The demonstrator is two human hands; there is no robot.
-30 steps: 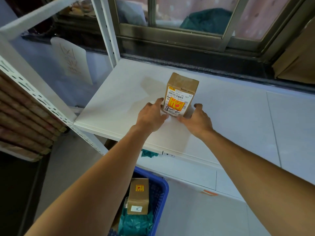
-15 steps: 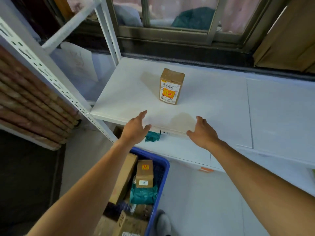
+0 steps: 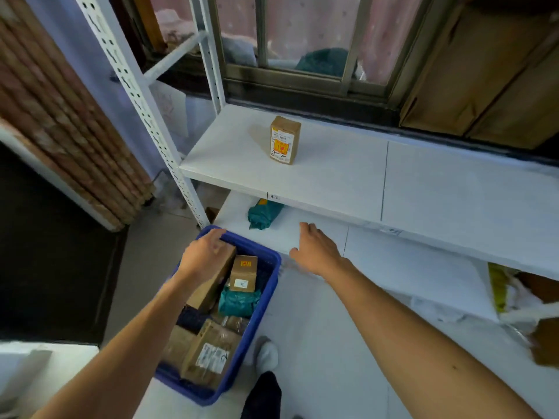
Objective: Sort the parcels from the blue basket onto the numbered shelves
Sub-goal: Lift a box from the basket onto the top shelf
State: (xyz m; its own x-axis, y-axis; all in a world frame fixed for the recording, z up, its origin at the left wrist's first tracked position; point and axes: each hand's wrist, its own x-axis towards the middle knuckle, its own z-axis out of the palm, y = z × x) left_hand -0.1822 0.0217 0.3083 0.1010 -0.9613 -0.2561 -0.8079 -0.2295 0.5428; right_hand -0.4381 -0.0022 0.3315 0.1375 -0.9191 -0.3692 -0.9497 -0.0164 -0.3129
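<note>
Shelving (image 3: 145, 116) of white perforated metal fills the view in front of a window (image 3: 305, 34). Its upper shelf (image 3: 332, 179) is a broad white board, and the lower shelf (image 3: 393, 267) juts forward beneath it. On the floor by the rack's left post sits the blue basket (image 3: 266, 300), packed with parcels. A long brown box (image 3: 216, 282) leans along its left side, and a wrapped box with a white label (image 3: 211, 355) lies at the near end. A teal bag (image 3: 239, 301) is in the middle, with a small box bearing an orange sticker (image 3: 243, 272) just behind it. One labelled brown parcel (image 3: 285, 140) stands upright on the upper shelf, well back from the edge and apart from both hands. A teal parcel (image 3: 263, 213) lies on the lower shelf, partly under the upper board. The left hand (image 3: 202, 255) is over the basket's far left corner, its fingers bent down over the top end of the long brown box. Whether they grasp it cannot be told. The right hand (image 3: 317, 249) hovers at the lower shelf, fingers released and loosely spread, holding nothing.
</note>
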